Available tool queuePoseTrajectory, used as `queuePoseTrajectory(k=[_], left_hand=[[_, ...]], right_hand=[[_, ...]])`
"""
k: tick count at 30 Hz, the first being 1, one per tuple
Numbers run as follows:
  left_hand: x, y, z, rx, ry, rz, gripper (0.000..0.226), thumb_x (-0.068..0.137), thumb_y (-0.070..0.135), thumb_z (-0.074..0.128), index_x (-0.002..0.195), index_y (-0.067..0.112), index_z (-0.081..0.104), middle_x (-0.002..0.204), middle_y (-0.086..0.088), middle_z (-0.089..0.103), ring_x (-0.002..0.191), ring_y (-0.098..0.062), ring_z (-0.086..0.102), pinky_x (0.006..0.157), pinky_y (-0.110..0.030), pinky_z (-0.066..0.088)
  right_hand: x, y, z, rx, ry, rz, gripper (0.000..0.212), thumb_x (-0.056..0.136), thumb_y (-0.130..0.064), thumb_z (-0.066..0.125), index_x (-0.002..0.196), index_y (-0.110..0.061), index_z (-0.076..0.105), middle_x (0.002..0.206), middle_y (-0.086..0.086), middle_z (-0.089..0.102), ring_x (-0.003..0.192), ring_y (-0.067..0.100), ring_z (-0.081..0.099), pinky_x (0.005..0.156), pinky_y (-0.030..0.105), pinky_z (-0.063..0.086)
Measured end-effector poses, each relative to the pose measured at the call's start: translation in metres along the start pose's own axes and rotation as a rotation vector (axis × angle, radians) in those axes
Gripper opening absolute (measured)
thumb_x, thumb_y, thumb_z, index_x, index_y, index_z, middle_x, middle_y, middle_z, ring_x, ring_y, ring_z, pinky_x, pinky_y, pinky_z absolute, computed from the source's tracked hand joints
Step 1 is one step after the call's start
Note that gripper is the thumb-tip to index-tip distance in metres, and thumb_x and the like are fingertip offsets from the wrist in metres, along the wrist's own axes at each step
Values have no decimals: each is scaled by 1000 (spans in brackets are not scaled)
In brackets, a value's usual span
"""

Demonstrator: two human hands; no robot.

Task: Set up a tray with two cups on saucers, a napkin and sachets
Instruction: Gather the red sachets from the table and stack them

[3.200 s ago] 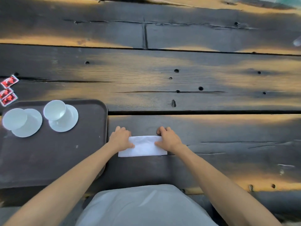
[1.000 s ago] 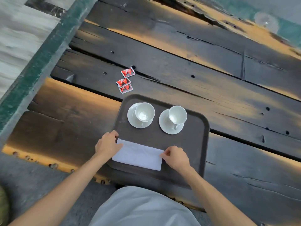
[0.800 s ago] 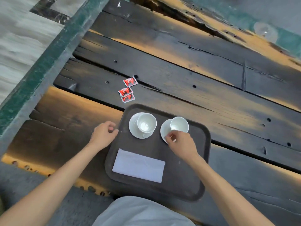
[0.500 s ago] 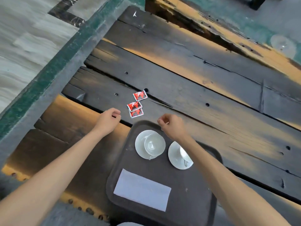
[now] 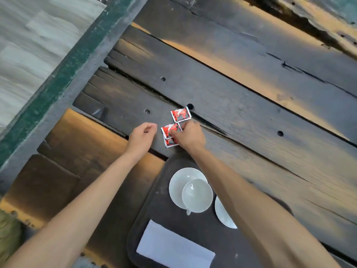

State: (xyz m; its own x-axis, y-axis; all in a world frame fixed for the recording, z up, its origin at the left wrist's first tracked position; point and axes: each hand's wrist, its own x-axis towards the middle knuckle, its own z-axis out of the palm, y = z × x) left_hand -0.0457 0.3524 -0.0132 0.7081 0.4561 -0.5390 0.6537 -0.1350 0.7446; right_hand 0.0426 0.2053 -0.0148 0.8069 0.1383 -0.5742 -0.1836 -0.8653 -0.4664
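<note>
Three red sachets lie on the dark planks beyond the tray: the far one (image 5: 181,114), the middle one (image 5: 168,129) and the near one (image 5: 171,143). My right hand (image 5: 188,134) rests its fingertips on the middle sachet, pinching at it. My left hand (image 5: 142,136) hovers just left of them, fingers curled, holding nothing. The dark tray (image 5: 152,211) carries a white cup (image 5: 197,195) on its saucer (image 5: 178,182), a folded white napkin (image 5: 174,247), and a second saucer (image 5: 223,216) whose cup my right forearm hides.
The rough wooden table (image 5: 251,105) stretches far and right. Its left end drops off to a green-edged floor strip (image 5: 58,78) and pale tiles. A deep crack with a round hole (image 5: 190,106) runs beside the sachets.
The napkin was laid on the tray and released. Both hands then travelled past the cups to the sachets, and my right hand now touches the middle sachet.
</note>
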Motion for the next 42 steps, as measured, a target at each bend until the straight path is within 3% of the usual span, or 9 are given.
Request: queuePoseTrajectory(k=[4, 8, 16, 20, 24, 28, 36, 39, 42], left_hand=[[7, 4, 3, 99, 17, 72, 22, 96, 29, 59, 113, 23, 72, 110, 4, 72, 92, -4, 65, 85, -17, 50], [12, 11, 6, 154, -7, 153, 23, 95, 26, 62, 116, 21, 71, 108, 9, 72, 88, 12, 61, 74, 4, 38], [5, 16, 4, -191, -203, 56, 23, 97, 15, 65, 118, 11, 73, 107, -10, 78, 98, -13, 72, 95, -34, 57], [1, 10, -6, -374, -136, -63, 22, 96, 15, 66, 116, 9, 73, 109, -13, 77, 103, -21, 72, 90, -33, 60], [-2, 6, -14, -513, -127, -144, 19, 96, 13, 66, 112, 10, 74, 105, -6, 79, 98, -17, 74, 75, -20, 60], [-4, -2, -16, -535, -125, -178, 21, 96, 12, 65, 114, 7, 73, 104, -6, 80, 97, -17, 75, 82, -23, 61], [-3, -9, -14, -565, -105, -207, 18, 95, 12, 66, 111, 10, 74, 104, -8, 80, 97, -19, 76, 79, -23, 61], [-2, -5, -13, -572, -89, -188, 12, 95, 11, 65, 102, 15, 75, 95, -3, 81, 92, -16, 77, 75, -21, 60], [-1, -2, -9, -546, -85, -162, 13, 95, 12, 65, 103, 15, 75, 96, -3, 81, 92, -17, 77, 75, -22, 60]], right_hand=[[0, 4, 6, 73, 28, -13, 48, 79, -41, 80, 112, -12, 61, 119, 10, 63, 116, 27, 56, 93, 41, 50], [-6, 10, 4, 246, 33, -88, 29, 87, -19, 74, 102, -19, 49, 97, 6, 69, 89, 27, 64, 85, 45, 53], [-10, 4, -4, 497, -141, -202, 31, 80, -14, 83, 87, -33, 60, 63, -17, 65, 59, 2, 64, 63, 28, 52], [11, -2, -16, 446, 49, -142, 27, 84, -36, 77, 101, -19, 64, 96, -3, 71, 85, 14, 67, 82, 35, 54], [30, -2, -24, 6, 140, 13, 64, 82, -60, 69, 124, -16, 51, 129, 9, 59, 118, 31, 59, 96, 45, 48], [34, -7, -17, -114, 150, 77, 76, 78, -65, 72, 128, -12, 53, 133, 12, 51, 124, 36, 54, 99, 49, 43], [38, 2, -19, 280, 129, -5, 27, 88, -24, 74, 112, -16, 66, 103, 5, 68, 101, 26, 64, 89, 39, 50], [23, 6, -29, 578, -97, -84, 19, 89, -6, 73, 104, -17, 66, 76, 0, 64, 78, 21, 65, 76, 43, 57], [8, 7, -33, 546, -315, -213, 11, 89, -5, 72, 98, -12, 70, 78, 7, 69, 75, 23, 66, 75, 45, 59]])
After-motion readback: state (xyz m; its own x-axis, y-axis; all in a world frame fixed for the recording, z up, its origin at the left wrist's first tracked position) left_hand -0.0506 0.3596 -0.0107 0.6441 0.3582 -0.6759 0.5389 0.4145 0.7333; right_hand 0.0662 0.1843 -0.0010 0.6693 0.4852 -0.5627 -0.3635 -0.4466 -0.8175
